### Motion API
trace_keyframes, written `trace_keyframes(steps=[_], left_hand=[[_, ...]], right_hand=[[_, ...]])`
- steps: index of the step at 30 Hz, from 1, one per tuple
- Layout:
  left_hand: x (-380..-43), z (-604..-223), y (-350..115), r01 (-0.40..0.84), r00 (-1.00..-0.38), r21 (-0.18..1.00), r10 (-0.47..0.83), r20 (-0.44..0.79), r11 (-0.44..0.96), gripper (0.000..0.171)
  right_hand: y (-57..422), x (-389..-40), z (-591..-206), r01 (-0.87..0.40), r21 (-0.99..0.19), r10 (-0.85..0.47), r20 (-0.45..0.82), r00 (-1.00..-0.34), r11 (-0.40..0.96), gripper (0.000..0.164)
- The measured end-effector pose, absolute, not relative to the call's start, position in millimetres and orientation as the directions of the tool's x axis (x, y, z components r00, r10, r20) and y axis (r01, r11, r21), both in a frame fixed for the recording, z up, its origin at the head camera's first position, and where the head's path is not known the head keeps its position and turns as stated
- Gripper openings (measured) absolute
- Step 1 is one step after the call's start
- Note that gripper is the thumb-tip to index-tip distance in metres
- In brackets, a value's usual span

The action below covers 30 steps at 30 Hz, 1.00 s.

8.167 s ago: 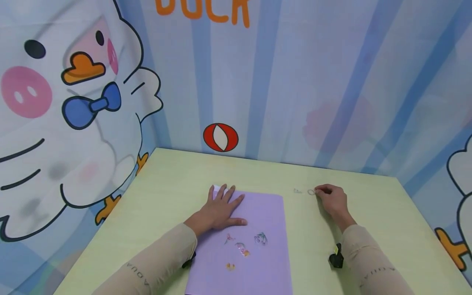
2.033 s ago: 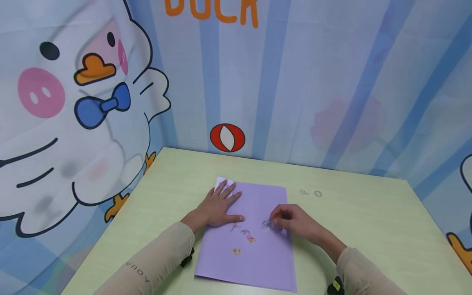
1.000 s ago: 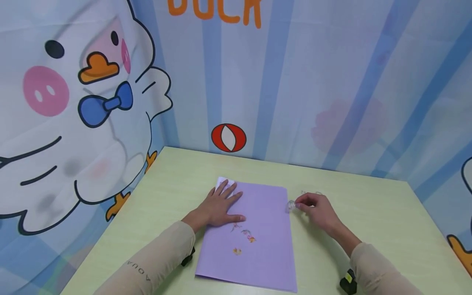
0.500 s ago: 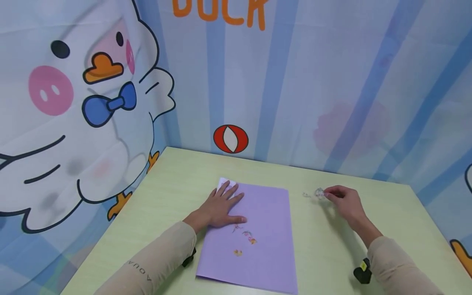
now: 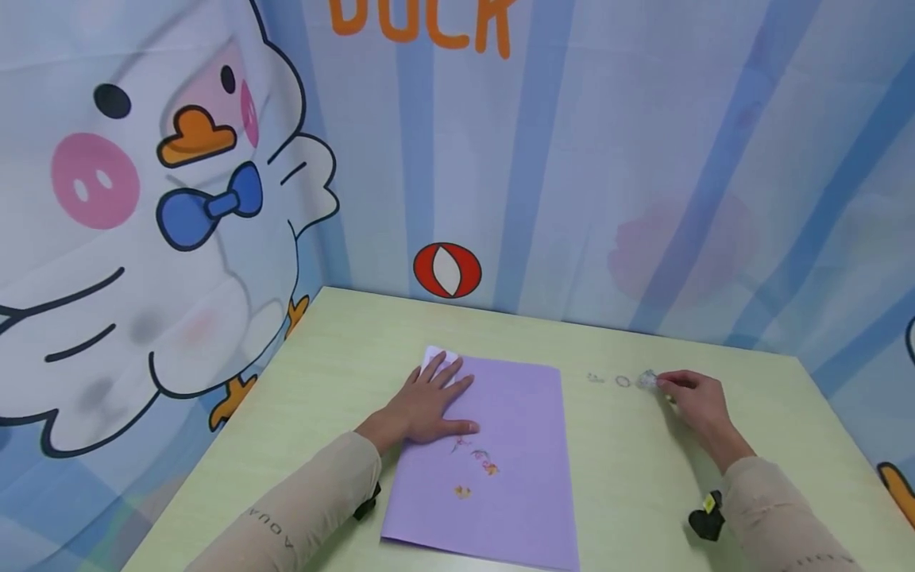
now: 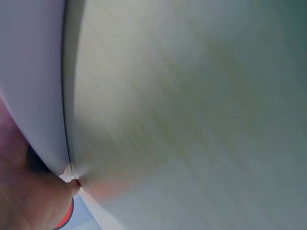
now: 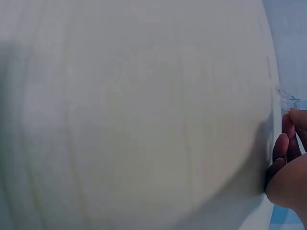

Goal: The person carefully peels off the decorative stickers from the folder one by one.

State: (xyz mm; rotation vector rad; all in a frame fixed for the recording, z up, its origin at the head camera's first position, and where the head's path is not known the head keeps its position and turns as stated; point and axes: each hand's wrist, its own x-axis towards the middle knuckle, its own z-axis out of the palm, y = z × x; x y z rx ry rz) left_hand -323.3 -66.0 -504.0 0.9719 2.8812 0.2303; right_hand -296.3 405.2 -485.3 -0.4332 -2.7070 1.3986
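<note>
Your right hand (image 5: pixel 700 409) is pinching the clear sticker (image 5: pixel 648 380) between thumb and finger, and that sticker is jutting out leftward from your fingertips over the pale table (image 5: pixel 322 365). This is the relation to be minding: the sticker is sitting at the right end of a short row, with the ring-shaped sticker (image 5: pixel 623 381) just beside it and a faint sticker (image 5: pixel 596 378) at the left end. Its own long axis is staying unreadable; the outline is too small. Your left hand (image 5: pixel 427 407) is lying well apart, fingers spread over the upper left of the purple folder (image 5: pixel 515 413) and pinching nothing, so your right is the nearer one.

The head view is giving you the row and the folder, but it isn't telling whether the held sticker is touching the table. The right wrist view is showing what the head view is blurring: transparent film with fine, leaf-like lines poking past your fingertips, the other fingers curling below. The left wrist view is showing none of the stickers, only the folder's side edge curving beside your hand.
</note>
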Motion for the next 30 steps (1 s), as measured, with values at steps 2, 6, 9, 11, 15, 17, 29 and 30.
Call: trace_keyframes(steps=[2,6,9,11,15,17,29,30], left_hand=[[-322.7,-502.6,-65.4,0.595,-0.792,0.176,0.609,-0.037,0.784,0.094],[-322.8,-501.9,-65.1,0.598,-0.791,0.179,0.611,-0.02,0.781,0.094],[-323.6,-503.0,-65.1,0.6,-0.791,0.169,0.612,-0.023,0.782,0.094],[-323.8,-503.2,-65.1,0.6,-0.791,0.17,0.612,-0.024,0.782,0.094],[-322.9,-501.6,-65.4,0.595,-0.792,0.171,0.609,-0.037,0.785,0.094],[-321.8,-500.1,-65.6,0.595,-0.792,0.183,0.61,-0.036,0.783,0.094],[-321.9,-501.8,-65.9,0.583,-0.8,0.182,0.599,-0.046,0.792,0.094],[-322.0,-501.9,-66.0,0.581,-0.801,0.179,0.597,-0.048,0.794,0.095]], right_hand=[[406.3,-296.7,-488.0,0.242,-0.806,0.299,-0.085,-0.95,0.54,0.038],[405.9,-298.4,-490.7,0.256,-0.792,0.33,-0.074,-0.941,0.554,0.035],[405.0,-299.3,-490.9,0.258,-0.78,0.339,-0.063,-0.939,0.57,0.033],[404.1,-300.1,-490.9,0.262,-0.766,0.344,-0.056,-0.937,0.587,0.031],[402.5,-301.4,-491.2,0.257,-0.731,0.339,-0.037,-0.94,0.632,0.03],[402.6,-301.6,-492.0,0.258,-0.717,0.338,-0.034,-0.941,0.647,0.03],[408.9,-302.7,-497.5,0.27,-0.727,0.353,-0.04,-0.935,0.632,0.041],[409.2,-302.8,-497.5,0.269,-0.728,0.354,-0.039,-0.935,0.63,0.041]])
